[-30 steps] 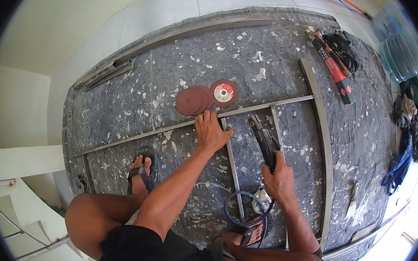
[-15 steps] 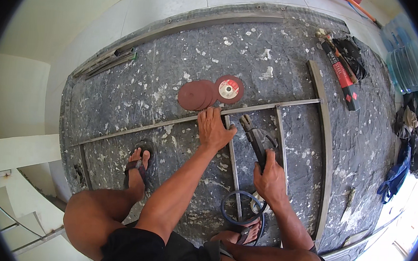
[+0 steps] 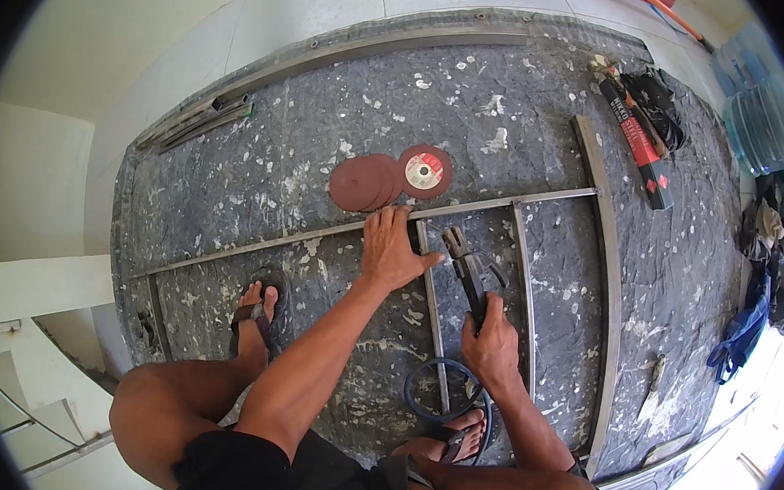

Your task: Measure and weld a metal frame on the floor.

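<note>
My left hand (image 3: 389, 256) is closed over the joint of a metal frame. Its fingers reach across the long thin bar (image 3: 310, 236), and its thumb is beside the short crossbar (image 3: 433, 317). In my right hand (image 3: 493, 343) is the dark handle of a welding electrode holder (image 3: 470, 274), its jaws tilted up and left between two crossbars. No rod shows in the jaws. A dark blue cable (image 3: 410, 396) loops below, near my right foot. Just beyond my left fingers lie several reddish-brown grinding discs (image 3: 357, 183), one with a pale label (image 3: 424, 171).
A thicker metal bar (image 3: 606, 289) closes the frame's right side. Farther right lies a black and red box (image 3: 637, 145), with large blue water bottles (image 3: 763, 122) behind it. More metal tubing (image 3: 380, 44) runs along the far edge of the paint-spotted dark sheet (image 3: 309, 128).
My right hand has drawn the electrode holder slightly left and toward me. My left hand stays at the frame joint, its fingers a little more spread.
</note>
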`<action>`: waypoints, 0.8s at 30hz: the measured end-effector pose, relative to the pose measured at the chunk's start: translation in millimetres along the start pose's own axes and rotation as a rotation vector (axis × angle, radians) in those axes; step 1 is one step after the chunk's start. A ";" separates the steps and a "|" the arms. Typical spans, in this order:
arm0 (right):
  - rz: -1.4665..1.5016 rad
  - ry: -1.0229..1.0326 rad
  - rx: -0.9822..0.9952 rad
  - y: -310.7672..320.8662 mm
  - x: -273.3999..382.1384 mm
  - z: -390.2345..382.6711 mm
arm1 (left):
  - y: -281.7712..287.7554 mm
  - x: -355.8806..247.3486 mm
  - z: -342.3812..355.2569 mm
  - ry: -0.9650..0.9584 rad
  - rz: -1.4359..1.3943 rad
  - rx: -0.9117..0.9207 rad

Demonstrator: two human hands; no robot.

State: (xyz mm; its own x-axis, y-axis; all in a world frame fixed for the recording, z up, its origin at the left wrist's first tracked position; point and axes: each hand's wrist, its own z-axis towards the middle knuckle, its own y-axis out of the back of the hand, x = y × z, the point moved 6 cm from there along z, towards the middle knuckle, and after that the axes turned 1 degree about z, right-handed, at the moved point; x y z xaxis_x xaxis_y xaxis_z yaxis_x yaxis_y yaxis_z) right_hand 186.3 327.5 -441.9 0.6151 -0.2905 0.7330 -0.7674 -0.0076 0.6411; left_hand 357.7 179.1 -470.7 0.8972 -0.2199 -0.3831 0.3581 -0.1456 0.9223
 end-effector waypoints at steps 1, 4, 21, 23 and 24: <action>0.023 0.010 -0.007 -1.8 0.7 -1.2 | 0.8 1.0 -0.2 0.003 0.000 0.012; 0.036 -0.027 0.014 -6.8 -0.7 -3.1 | 2.5 2.0 -0.3 0.008 0.004 0.027; 0.053 -0.034 0.006 -21.0 -8.3 -3.7 | 4.7 11.1 2.3 -0.074 -0.054 0.131; 0.051 -0.039 0.016 -21.0 -7.2 -2.4 | 3.2 12.9 1.9 -0.047 -0.067 0.142; 0.042 -0.047 0.017 -19.4 -5.5 -1.7 | 2.2 13.6 2.7 -0.046 -0.051 0.139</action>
State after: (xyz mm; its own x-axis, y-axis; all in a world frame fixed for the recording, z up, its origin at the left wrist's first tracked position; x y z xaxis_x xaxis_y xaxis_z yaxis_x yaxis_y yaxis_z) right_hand 198.2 330.9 -458.0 0.5738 -0.3353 0.7472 -0.7954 -0.0108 0.6060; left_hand 370.0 173.2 -474.0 0.8646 -0.2526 -0.4344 0.3608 -0.2895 0.8865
